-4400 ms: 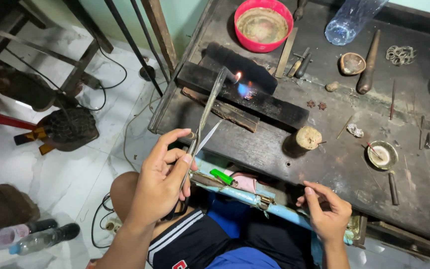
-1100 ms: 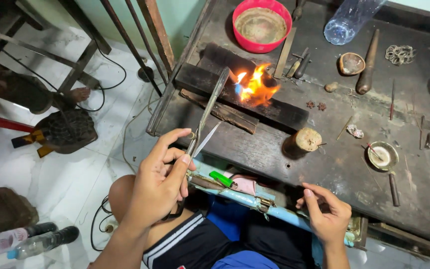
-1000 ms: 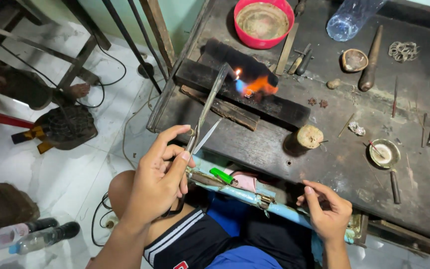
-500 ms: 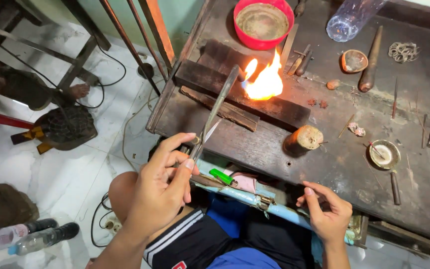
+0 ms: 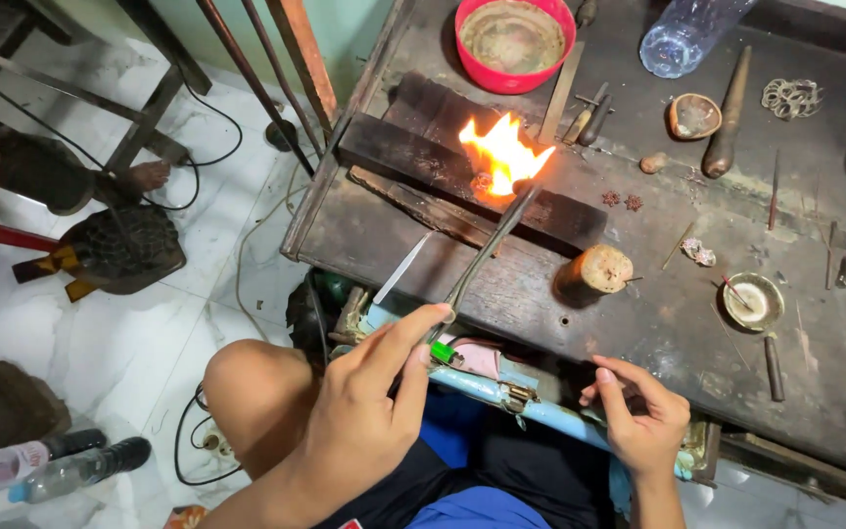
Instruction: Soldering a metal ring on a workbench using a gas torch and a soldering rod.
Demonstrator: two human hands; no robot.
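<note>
Left hand point(image 5: 369, 411) is stretched forward, fingers pinched tight together. Right hand point(image 5: 643, 421) sits low, fingers loosely curled.

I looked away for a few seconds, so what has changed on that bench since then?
The flame on the dark charred block has grown from a small blue spark to a tall orange-yellow blaze. The left hand still holds the long metal torch pipe, its tip at the fire. The right hand stays at the bench edge; the red bowl and tools have not moved.
</note>
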